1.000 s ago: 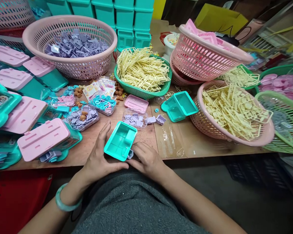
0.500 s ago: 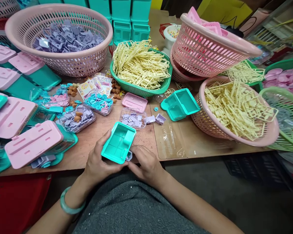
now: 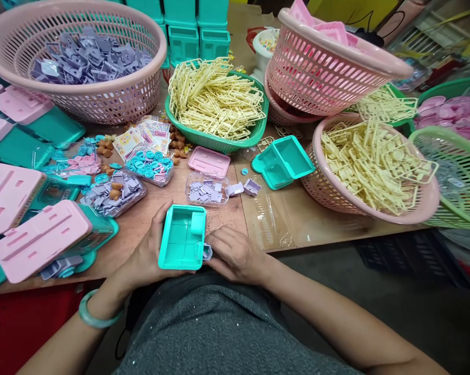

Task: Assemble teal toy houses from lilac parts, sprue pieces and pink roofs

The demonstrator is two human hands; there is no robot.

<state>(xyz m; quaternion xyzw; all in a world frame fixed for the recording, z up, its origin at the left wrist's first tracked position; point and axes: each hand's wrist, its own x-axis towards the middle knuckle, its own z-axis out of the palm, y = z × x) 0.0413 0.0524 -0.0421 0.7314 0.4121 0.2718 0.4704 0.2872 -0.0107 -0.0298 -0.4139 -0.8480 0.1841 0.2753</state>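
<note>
1. The left hand (image 3: 151, 255) grips the teal tray (image 3: 182, 237) at the counter (image 3: 297, 224) edge.
2. The right hand (image 3: 235, 255) pinches a small lilac piece (image 3: 207, 252) against the tray; this piece looks not yet fitted.

1. The desk (image 3: 297, 224) was brown board, with clear tape over a seam.
2. On it sat a pink basket (image 3: 102, 104) of lilac parts, a green basket (image 3: 219, 140) of cream sprues, and another pink basket (image 3: 336, 192) — also sprues.
3. A teal tray (image 3: 283, 161), a pink lid (image 3: 209, 162) and a clear box (image 3: 206, 188) of lilac bits lay mid-desk.
</note>
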